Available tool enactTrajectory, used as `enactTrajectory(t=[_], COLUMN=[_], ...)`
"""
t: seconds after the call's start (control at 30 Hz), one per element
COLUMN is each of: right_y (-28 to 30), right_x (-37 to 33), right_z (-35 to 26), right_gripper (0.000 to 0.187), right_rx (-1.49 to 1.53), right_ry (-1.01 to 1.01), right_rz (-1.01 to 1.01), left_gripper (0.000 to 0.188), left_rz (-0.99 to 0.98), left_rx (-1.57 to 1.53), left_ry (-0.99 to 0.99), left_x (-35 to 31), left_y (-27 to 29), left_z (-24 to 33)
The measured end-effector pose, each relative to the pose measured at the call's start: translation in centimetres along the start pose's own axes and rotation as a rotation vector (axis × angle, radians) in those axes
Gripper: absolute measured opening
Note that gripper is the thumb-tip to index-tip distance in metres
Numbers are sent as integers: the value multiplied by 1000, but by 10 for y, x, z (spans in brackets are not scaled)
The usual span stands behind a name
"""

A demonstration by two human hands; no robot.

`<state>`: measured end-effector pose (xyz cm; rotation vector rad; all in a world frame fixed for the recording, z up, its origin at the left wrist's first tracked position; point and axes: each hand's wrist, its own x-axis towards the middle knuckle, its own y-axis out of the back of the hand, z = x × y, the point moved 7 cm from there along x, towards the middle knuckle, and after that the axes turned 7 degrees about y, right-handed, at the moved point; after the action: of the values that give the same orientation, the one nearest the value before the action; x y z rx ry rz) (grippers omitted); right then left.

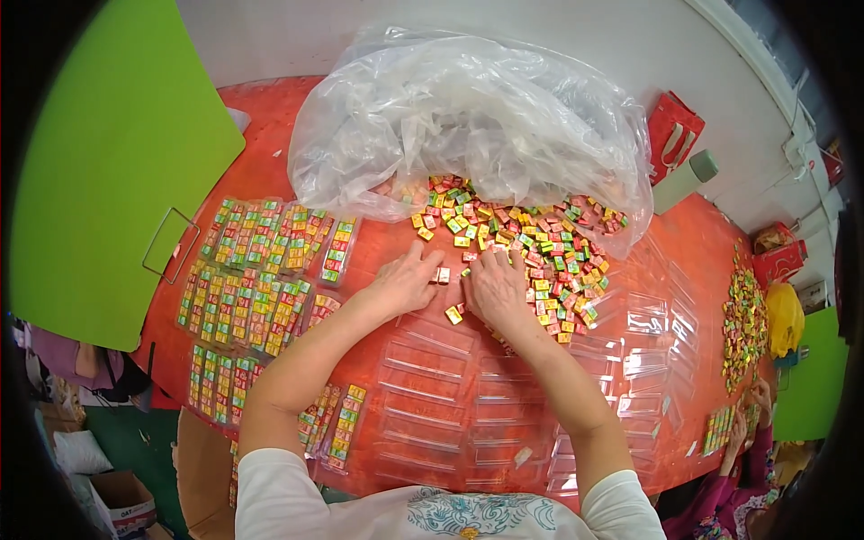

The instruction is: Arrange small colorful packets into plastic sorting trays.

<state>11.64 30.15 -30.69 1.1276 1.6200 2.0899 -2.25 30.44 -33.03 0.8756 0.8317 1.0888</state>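
My left hand [409, 279] is over the table with its fingers bent and drawn together. At its fingertips are small pink-and-white wrapped candies [441, 275], which it appears to grip. To its right, my right hand [496, 288] is curled at the near left edge of a loose candy pile [562, 270]. Its fingertips point down, and what they hold is hidden. A single yellow-and-red candy [454, 314] lies between the hands, nearer to me. Clear plastic trays [423, 364], divided into long slots, lie under and beside my forearms.
A large clear plastic bag [468, 117] covers the pile's far side. Filled candy trays [247, 306] stand in rows at left, beside a green panel [108, 180]. A bottle [684, 183] and red bag [673, 135] stand back right. Another person's hands [751, 423] work at far right.
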Motion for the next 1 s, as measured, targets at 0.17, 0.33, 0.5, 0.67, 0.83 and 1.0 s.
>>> enactTrajectory(t=[0.17,0.33,0.5,0.67,0.83,1.0], right_y=[-23,-8,-12,-35,-31,-28], right_x=[9,10,35,49,35,18], right_z=[3,22,27,26,42,49], right_gripper=[18,12,9,11,13,15], right_rx=[138,161,67,-78,-19,87], right_ry=[-188,-179,-65,-2,-42,-125], right_rz=[-144,32,134,8,-10,-46], left_gripper=[54,48,37,29,21,23], left_rz=[-9,170,262,336,249,182], left_rx=[-25,-17,197,350,244,198], left_ry=[25,78,-12,-157,-129,-38], left_x=[-2,17,51,56,48,51], left_y=[3,23,13,6,13,16], left_z=[0,-20,-27,-18,-22,-23])
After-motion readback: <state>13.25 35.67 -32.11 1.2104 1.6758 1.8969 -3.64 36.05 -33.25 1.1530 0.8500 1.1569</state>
